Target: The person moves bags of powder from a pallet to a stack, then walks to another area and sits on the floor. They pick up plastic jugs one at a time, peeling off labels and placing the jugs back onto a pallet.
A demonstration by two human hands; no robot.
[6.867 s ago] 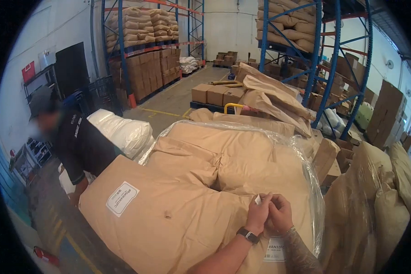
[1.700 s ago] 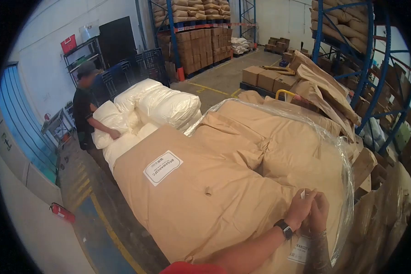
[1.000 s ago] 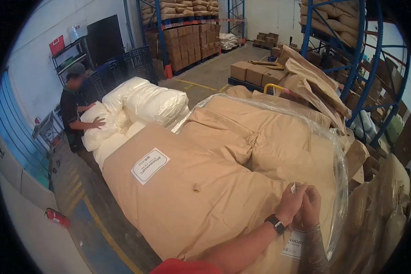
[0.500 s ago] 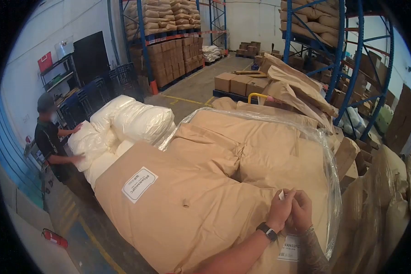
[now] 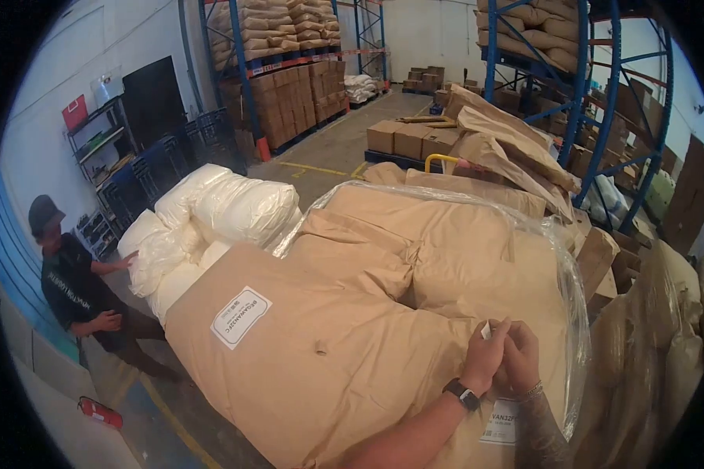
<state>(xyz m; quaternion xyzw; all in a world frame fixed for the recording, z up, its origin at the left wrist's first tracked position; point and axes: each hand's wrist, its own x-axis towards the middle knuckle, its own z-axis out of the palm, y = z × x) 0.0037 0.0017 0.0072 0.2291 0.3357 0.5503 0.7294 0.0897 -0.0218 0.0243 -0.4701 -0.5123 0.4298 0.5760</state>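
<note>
I've got both hands low on the right, pressed together over the near end of the big brown paper sack (image 5: 321, 359). The left hand (image 5: 483, 361), black watch (image 5: 461, 393) on its wrist, and the right hand (image 5: 522, 358), thin bracelet at the wrist and a tattooed forearm behind it, meet at the fingertips — pinched together on a small white slip (image 5: 486, 330) that pokes up between them, thin and flat like paper. Whether both hands grip it or only one, I can't tell; the fingers overlap.

The sack under them is matte kraft paper, creased and softly pillowed, with a white rectangular label (image 5: 240, 316) stuck slantwise on its upper face. A second white label (image 5: 501, 421) sits just below my wrists, partly covered by them. Beyond lie more tan sacks (image 5: 438, 234) of the same paper, slumped against each other, with a glossy clear plastic film (image 5: 559, 258) wrapped around their far and right edges, wrinkled and catching light.

To the left, puffy white bags (image 5: 227, 207) — smooth, rounded, shinier than the paper — are heaped beside the brown stack. A co-worker (image 5: 74, 285) in a dark shirt and cap crouches there, one hand on a white bag. A red extinguisher (image 5: 98, 412) lies on the floor near the wall. Farther off, blue steel racking (image 5: 571, 70) carries more sacks, and square cardboard boxes (image 5: 411, 139) sit on a pallet on the concrete floor.
</note>
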